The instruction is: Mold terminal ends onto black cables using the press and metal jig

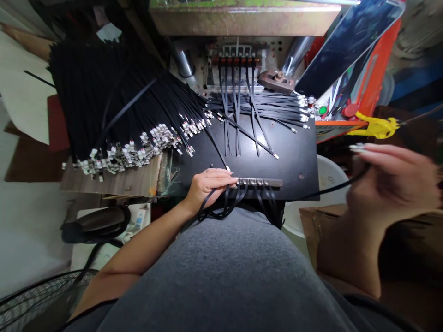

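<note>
My left hand lies on the near edge of a black work plate, fingers closed over a few flat black cables next to a small metal jig bar that holds several cable ends. The cables droop over the plate edge toward my lap. My right hand is raised at the right, blurred, fingers closed on one black cable that runs back toward the plate. Several more black cables run from a fixture on the machine behind the plate.
A big pile of black cables with metal connectors lies at the left on a board. A press machine stands behind, an orange control box with buttons at the right, and a yellow clamp. A fan sits lower left.
</note>
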Demonstrator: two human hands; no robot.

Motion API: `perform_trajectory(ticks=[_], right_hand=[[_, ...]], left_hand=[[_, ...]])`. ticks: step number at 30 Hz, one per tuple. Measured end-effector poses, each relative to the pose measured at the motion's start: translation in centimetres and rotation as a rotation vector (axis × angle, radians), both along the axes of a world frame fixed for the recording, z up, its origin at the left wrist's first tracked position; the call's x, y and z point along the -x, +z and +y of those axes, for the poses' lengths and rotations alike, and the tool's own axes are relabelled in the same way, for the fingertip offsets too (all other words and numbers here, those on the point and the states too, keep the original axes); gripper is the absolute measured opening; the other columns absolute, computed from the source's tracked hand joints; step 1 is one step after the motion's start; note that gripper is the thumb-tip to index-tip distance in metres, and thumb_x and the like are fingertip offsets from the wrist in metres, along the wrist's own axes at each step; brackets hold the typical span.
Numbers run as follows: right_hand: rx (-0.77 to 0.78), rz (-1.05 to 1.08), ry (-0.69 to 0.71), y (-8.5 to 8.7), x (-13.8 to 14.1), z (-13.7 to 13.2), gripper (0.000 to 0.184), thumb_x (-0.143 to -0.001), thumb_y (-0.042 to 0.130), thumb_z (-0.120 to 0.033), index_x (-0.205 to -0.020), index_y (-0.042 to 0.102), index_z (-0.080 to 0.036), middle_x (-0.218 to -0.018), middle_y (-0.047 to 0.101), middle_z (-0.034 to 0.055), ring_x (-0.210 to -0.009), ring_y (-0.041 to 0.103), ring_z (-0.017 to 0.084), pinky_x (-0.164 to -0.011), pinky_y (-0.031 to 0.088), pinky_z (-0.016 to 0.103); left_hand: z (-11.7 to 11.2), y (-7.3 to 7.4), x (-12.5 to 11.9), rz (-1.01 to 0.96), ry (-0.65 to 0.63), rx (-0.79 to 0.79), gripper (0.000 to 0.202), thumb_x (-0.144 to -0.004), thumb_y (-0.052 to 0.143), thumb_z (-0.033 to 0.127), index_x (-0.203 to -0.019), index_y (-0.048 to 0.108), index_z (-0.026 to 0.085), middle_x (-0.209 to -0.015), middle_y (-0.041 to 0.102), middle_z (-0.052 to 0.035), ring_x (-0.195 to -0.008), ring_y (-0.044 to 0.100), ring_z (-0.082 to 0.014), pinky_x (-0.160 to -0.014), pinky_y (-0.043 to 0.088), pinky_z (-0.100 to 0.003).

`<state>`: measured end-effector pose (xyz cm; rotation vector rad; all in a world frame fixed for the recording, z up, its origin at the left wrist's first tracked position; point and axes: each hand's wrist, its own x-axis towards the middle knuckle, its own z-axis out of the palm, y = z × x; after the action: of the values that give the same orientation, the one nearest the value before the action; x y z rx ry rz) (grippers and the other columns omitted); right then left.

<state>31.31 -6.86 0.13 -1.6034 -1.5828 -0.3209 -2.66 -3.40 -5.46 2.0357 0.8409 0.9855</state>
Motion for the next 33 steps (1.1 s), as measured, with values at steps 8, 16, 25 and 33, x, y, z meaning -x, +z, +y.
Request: perform_trajectory(ticks=[8,16,25,33], right_hand=[[0.208,0.148,0.384,-1.5,4.7,-0.2,0.027,-0.088,0.058,-0.010,-0.103,0.072,-0.028,-0.113,0.073,0.0042,-0.100,0.071,0.021,-0.092,0.057,0.038],[0.063,0.219,0.277,-2.6,3.4,0.0,0.031,-0.079,0.063,-0.002,-0.098,0.074,-0.024,-0.103,0.076,0.0043,-0.092,0.072,0.021,-0.086,0.057,0.039],[0.139,0.212,0.285,-2.9,3.9,-0.3,0.026,-0.085,0.062,-0.008,-0.100,0.072,-0.026,-0.107,0.075,0.0020,-0.096,0.072,0.021,-0.089,0.058,0.039],[0.117,0.219,0.293,-1.9,3.9,-1.1,0.029,-0.085,0.063,-0.007,-0.102,0.072,-0.028,-0.110,0.074,0.0019,-0.097,0.072,0.022,-0.089,0.057,0.041]], left_hand=[[0.2,-0.1,0.7,0.087,-0.101,-0.125,0.022,-0.090,0.064,0.017,-0.110,0.073,0.023,-0.103,0.076,-0.0052,-0.098,0.071,-0.0152,-0.086,0.057,-0.033],[0.0,-0.8,0.3,-0.031,-0.050,-0.043,0.020,-0.089,0.067,0.016,-0.105,0.075,0.024,-0.097,0.077,-0.0043,-0.096,0.073,-0.0161,-0.086,0.060,-0.032],[0.0,-0.6,0.3,0.034,-0.055,-0.080,0.017,-0.089,0.067,0.017,-0.104,0.075,0.023,-0.098,0.077,-0.0033,-0.098,0.073,-0.0171,-0.086,0.059,-0.034],[1.8,2.2,2.5,0.237,-0.199,-0.067,0.021,-0.094,0.063,0.027,-0.111,0.073,0.022,-0.106,0.076,-0.0052,-0.098,0.072,-0.0136,-0.090,0.059,-0.027]])
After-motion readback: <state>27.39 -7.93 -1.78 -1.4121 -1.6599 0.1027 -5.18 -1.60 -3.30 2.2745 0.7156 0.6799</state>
